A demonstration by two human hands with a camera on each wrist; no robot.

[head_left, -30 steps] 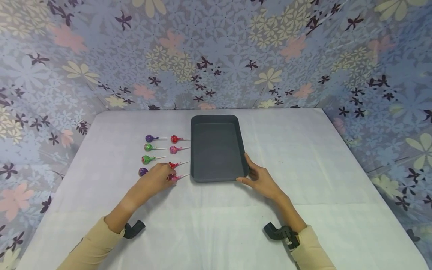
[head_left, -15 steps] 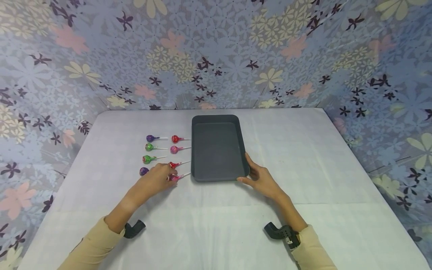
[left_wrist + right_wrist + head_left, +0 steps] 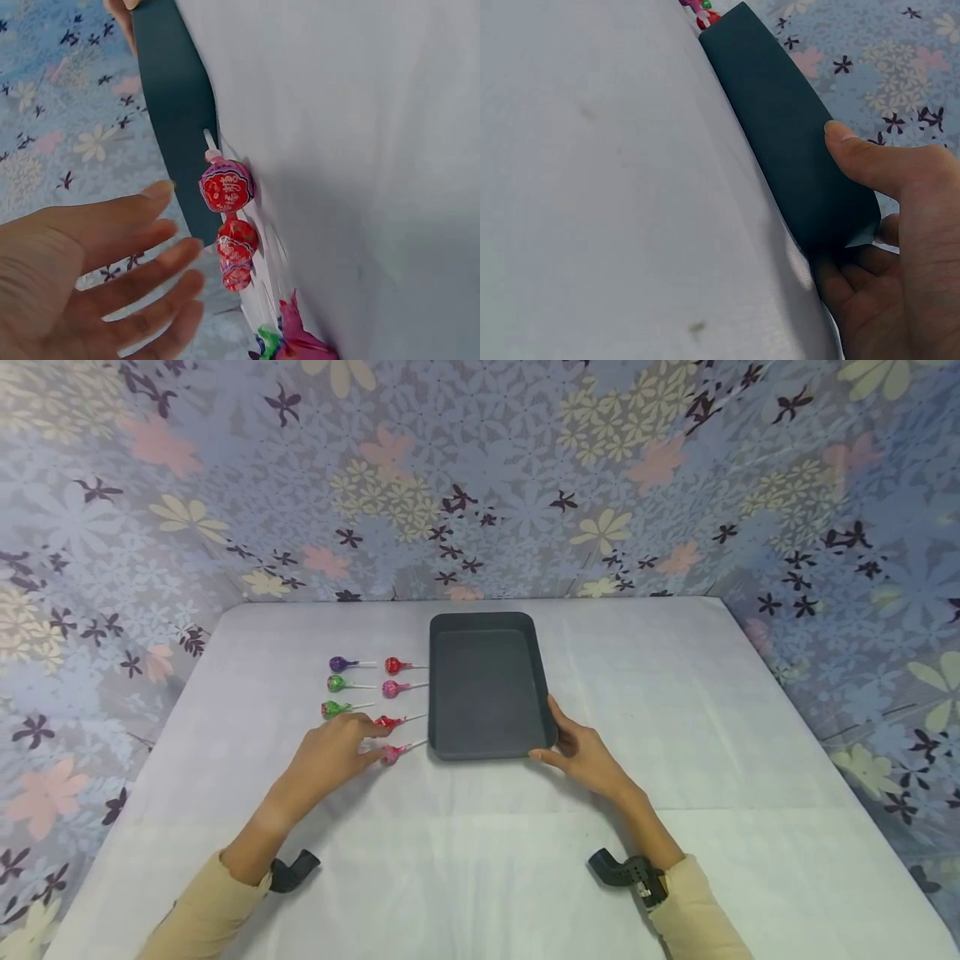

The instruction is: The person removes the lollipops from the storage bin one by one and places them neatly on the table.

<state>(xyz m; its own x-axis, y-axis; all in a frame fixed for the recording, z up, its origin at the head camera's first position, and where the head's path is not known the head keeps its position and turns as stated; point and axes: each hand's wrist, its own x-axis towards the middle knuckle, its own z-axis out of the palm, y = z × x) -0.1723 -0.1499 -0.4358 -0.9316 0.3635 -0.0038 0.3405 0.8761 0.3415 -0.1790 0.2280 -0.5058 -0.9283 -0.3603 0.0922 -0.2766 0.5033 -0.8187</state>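
My left hand [image 3: 333, 752] hovers over the lower end of the lollipop rows, its fingers spread and holding nothing in the left wrist view. Just beyond its thumb lies a pink lollipop [image 3: 391, 755], its stick pointing at the tray; a red lollipop [image 3: 386, 722] lies close to the fingertips. Further back are another pink lollipop [image 3: 391, 689] and a red one [image 3: 393, 666]. My right hand [image 3: 588, 764] grips the near right corner of a dark grey baking tray [image 3: 487, 747], thumb on the near rim. Nothing lies inside the tray.
Left of those, a second column holds a purple lollipop [image 3: 339, 664] and two green lollipops [image 3: 335, 682]; my left hand covers the spot below them. A white cloth [image 3: 465, 860] covers the table, with floral fabric [image 3: 480, 485] behind.
My left hand has spread its fingers and drawn back slightly left from the near pink lollipop, which now shows fully. The purple lollipop beside it is now hidden. My right hand keeps its grip.
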